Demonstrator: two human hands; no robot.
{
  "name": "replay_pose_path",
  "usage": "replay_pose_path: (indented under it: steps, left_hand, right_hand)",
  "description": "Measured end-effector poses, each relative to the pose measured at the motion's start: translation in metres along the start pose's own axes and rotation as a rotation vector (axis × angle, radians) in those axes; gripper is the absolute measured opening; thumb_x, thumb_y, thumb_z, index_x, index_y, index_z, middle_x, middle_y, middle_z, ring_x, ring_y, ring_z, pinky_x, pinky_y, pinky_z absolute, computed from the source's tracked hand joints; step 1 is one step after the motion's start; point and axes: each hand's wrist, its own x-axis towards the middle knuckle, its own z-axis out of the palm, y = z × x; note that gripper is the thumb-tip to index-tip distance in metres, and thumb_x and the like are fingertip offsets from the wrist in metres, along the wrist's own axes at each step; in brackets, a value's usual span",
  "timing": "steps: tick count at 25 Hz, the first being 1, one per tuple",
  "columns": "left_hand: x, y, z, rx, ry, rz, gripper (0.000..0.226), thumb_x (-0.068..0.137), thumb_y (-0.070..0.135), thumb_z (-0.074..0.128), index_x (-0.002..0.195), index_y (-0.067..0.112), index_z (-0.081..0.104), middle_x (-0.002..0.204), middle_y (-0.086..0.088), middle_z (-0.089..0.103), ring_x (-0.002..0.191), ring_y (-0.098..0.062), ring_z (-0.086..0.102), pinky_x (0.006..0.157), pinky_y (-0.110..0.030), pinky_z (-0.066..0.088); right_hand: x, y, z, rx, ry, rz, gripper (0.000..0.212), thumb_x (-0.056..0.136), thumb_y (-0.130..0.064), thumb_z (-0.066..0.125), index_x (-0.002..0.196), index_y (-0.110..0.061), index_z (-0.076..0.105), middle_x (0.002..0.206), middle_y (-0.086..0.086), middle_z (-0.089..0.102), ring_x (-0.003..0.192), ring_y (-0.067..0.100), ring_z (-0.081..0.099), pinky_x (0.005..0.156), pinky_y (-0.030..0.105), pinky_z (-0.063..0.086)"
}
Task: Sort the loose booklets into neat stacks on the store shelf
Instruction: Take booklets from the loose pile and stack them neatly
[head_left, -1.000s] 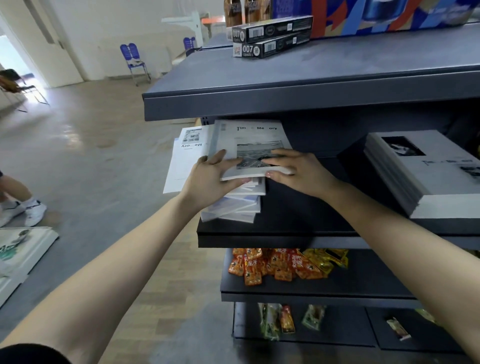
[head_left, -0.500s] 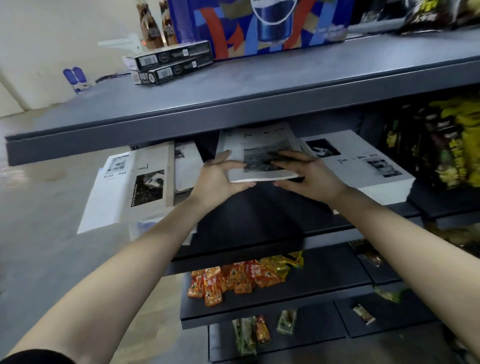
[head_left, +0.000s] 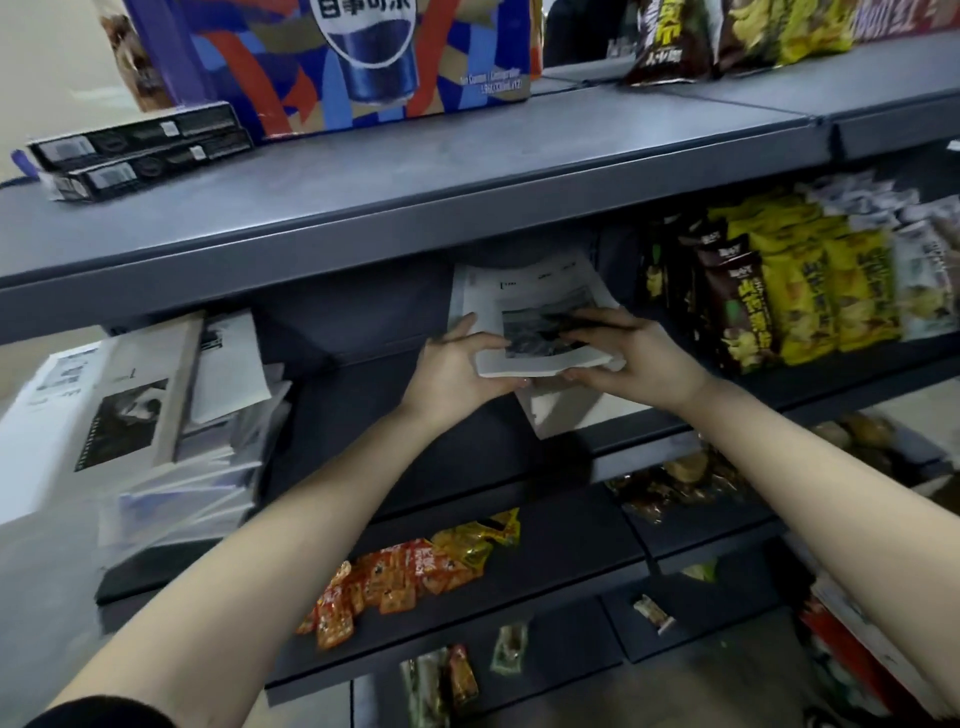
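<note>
Both hands hold a thin bundle of white booklets (head_left: 524, 301) with a grey photo on the cover, over the dark middle shelf (head_left: 415, 447). My left hand (head_left: 457, 369) grips its near left corner. My right hand (head_left: 628, 358) holds the near right edge, fingers lying across the cover. Under the bundle sits the neat white stack (head_left: 566, 410), mostly hidden by it. A messy pile of loose booklets (head_left: 150, 415) lies at the shelf's left end, overhanging the edge.
The upper shelf (head_left: 467, 171) overhangs the hands and carries two black boxes (head_left: 135, 150) and a blue drink carton (head_left: 332, 57). Yellow and brown snack bags (head_left: 789, 291) stand right of the stack. Orange packets (head_left: 405, 577) lie on the lower shelf.
The hands have carried the bundle rightward from the loose pile to above the neat stack. My view has swung right, bringing the snack bags into sight.
</note>
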Motion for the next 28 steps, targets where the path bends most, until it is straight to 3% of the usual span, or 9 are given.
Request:
replay_pose_path:
  steps: [4, 7, 11, 14, 17, 21, 26, 28]
  left_hand:
    - [0.002, 0.022, 0.036, 0.117, -0.172, -0.067, 0.061, 0.073, 0.047, 0.074, 0.128, 0.026, 0.056, 0.153, -0.015, 0.026, 0.144, -0.018, 0.02, 0.117, -0.033, 0.017]
    - [0.003, 0.034, 0.055, 0.112, -0.263, -0.097, 0.059, 0.083, 0.042, 0.066, 0.136, 0.024, 0.047, 0.155, -0.012, 0.019, 0.145, -0.021, 0.013, 0.114, -0.03, 0.016]
    - [0.014, 0.041, 0.077, 0.194, -0.328, -0.142, 0.057, 0.094, 0.044, 0.049, 0.145, 0.029, 0.028, 0.157, -0.012, 0.002, 0.142, -0.042, 0.0, 0.116, -0.047, 0.014]
    - [0.022, 0.043, 0.089, 0.31, -0.377, -0.127, 0.057, 0.099, 0.044, 0.036, 0.148, 0.027, 0.015, 0.156, -0.017, -0.01, 0.139, -0.047, -0.016, 0.115, -0.054, 0.001]
    - [0.028, 0.042, 0.09, 0.378, -0.356, -0.079, 0.057, 0.099, 0.046, 0.031, 0.149, 0.024, 0.013, 0.155, -0.023, -0.009, 0.138, -0.046, -0.02, 0.113, -0.052, -0.01]
    - [0.031, 0.034, 0.094, 0.36, -0.348, -0.088, 0.058, 0.097, 0.05, 0.031, 0.148, 0.027, 0.015, 0.155, -0.022, -0.01, 0.136, -0.049, -0.021, 0.114, -0.055, -0.007]
    - [0.028, 0.024, 0.09, 0.275, -0.339, -0.104, 0.057, 0.096, 0.049, 0.036, 0.147, 0.03, 0.017, 0.156, -0.015, -0.014, 0.138, -0.047, -0.021, 0.115, -0.058, 0.003]
    - [0.028, 0.023, 0.09, 0.276, -0.343, -0.109, 0.057, 0.097, 0.049, 0.036, 0.147, 0.03, 0.017, 0.157, -0.015, -0.013, 0.138, -0.047, -0.02, 0.115, -0.057, 0.004]
  right_hand:
    - [-0.017, 0.042, -0.007, -0.068, -0.151, 0.061, 0.05, 0.078, -0.041, 0.07, 0.123, -0.021, 0.062, 0.137, 0.006, 0.051, 0.129, 0.019, 0.046, 0.11, 0.031, 0.034]
    - [-0.022, 0.064, -0.004, -0.145, -0.224, 0.111, 0.053, 0.082, -0.042, 0.064, 0.132, -0.025, 0.053, 0.146, 0.003, 0.041, 0.135, 0.021, 0.037, 0.112, 0.036, 0.032]
    - [-0.014, 0.083, -0.008, -0.185, -0.212, 0.12, 0.046, 0.091, -0.03, 0.057, 0.134, -0.021, 0.049, 0.146, 0.005, 0.039, 0.132, 0.025, 0.04, 0.105, 0.04, 0.038]
    - [-0.008, 0.095, -0.007, -0.213, -0.291, 0.144, 0.044, 0.093, -0.034, 0.05, 0.136, -0.027, 0.046, 0.146, 0.001, 0.038, 0.133, 0.022, 0.039, 0.105, 0.037, 0.036]
    - [-0.005, 0.098, -0.006, -0.139, -0.259, 0.194, 0.045, 0.091, -0.034, 0.055, 0.135, -0.031, 0.047, 0.146, -0.005, 0.038, 0.134, 0.017, 0.037, 0.104, 0.024, 0.029]
    - [-0.006, 0.092, -0.017, -0.006, -0.201, 0.242, 0.048, 0.087, -0.03, 0.063, 0.133, -0.024, 0.052, 0.149, -0.003, 0.034, 0.134, 0.014, 0.037, 0.099, 0.009, 0.02]
    - [-0.005, 0.081, -0.018, 0.0, -0.219, 0.217, 0.048, 0.087, -0.031, 0.063, 0.132, -0.024, 0.051, 0.147, 0.003, 0.038, 0.134, 0.021, 0.038, 0.109, 0.024, 0.026]
    - [-0.001, 0.081, -0.018, -0.013, -0.244, 0.197, 0.049, 0.088, -0.032, 0.062, 0.134, -0.027, 0.048, 0.147, 0.0, 0.037, 0.135, 0.021, 0.036, 0.108, 0.022, 0.025]
